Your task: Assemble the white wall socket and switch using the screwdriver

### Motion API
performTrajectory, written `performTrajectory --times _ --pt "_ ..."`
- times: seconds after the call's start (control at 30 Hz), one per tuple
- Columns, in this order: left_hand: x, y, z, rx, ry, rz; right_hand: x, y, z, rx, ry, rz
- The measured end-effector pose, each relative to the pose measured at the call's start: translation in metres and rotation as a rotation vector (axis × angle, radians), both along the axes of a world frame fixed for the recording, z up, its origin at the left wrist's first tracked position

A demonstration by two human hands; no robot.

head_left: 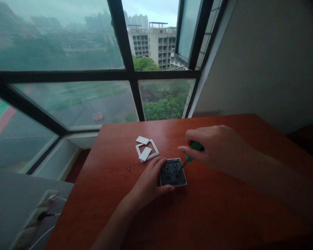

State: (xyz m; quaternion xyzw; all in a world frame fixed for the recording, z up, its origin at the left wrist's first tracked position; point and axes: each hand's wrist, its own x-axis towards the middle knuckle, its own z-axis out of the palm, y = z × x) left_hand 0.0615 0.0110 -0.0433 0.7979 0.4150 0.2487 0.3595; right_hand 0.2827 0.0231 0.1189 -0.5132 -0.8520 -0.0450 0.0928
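Observation:
A square wall switch [173, 175] with a dark inner face and a white rim lies on the table. My left hand [153, 178] grips its left side, fingers at the top edge and thumb at the bottom edge. My right hand [211, 144] is closed round the green handle of a screwdriver [189, 158]. The shaft slants down to the left, its tip at the right part of the switch's dark face. Whether the tip sits in a screw is too small to tell. Beyond my left hand lie a white frame [155, 147] and two white switch covers [142, 140].
A small screw [128, 168] lies left of my left hand on the reddish wooden table [106, 194]. Windows with dark frames [130, 74] rise behind the table, one pane open. Sockets with plugged cables [43, 213] are at the lower left, beside the table's edge.

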Motion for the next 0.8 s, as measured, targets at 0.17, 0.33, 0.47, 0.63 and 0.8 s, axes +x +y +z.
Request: performTrajectory --times 0.17,0.33,0.47,0.63,0.8 --pt "0.000 0.000 -0.002 0.000 0.000 -0.001 0.005 -0.008 0.010 -0.138 0.087 0.081" --pt "0.000 0.000 -0.001 0.000 0.004 -0.006 0.004 -0.006 0.008 -0.159 0.082 0.118" --pt "0.000 0.000 -0.001 0.004 0.004 -0.011 -0.004 -0.009 0.005 -0.068 -0.001 0.040" --pt "0.000 0.001 -0.003 0.011 -0.009 -0.011 -0.006 -0.013 0.012 -0.179 0.025 0.155" --pt "0.001 0.001 -0.003 0.010 -0.017 -0.016 -0.007 -0.010 0.004 0.015 -0.100 0.015"
